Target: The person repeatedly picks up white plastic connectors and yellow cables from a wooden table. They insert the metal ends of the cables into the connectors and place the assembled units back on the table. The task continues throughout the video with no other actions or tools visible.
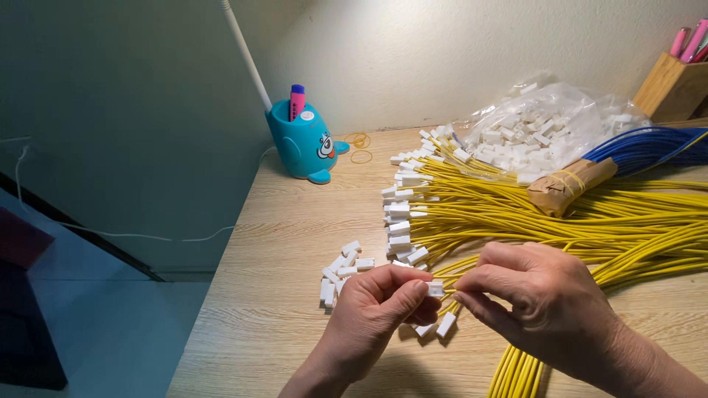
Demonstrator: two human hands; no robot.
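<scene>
My left hand (383,306) pinches a small white plastic connector (435,289) between thumb and fingers. My right hand (546,302) pinches the end of a yellow wire (516,368) right beside that connector, fingertips nearly touching it. A loose pile of white connectors (341,269) lies just left of my left hand. Behind the hands spreads a large bundle of yellow wires (531,214), many with white connectors fitted on their left ends (402,210).
A clear plastic bag of white connectors (546,129) sits at the back, beside a blue wire bundle (649,147) wrapped in brown paper (568,184). A teal cartoon pen holder (302,140), rubber bands (361,156) and a wooden pen box (671,88) stand near the wall. The table's left edge (221,280) drops off.
</scene>
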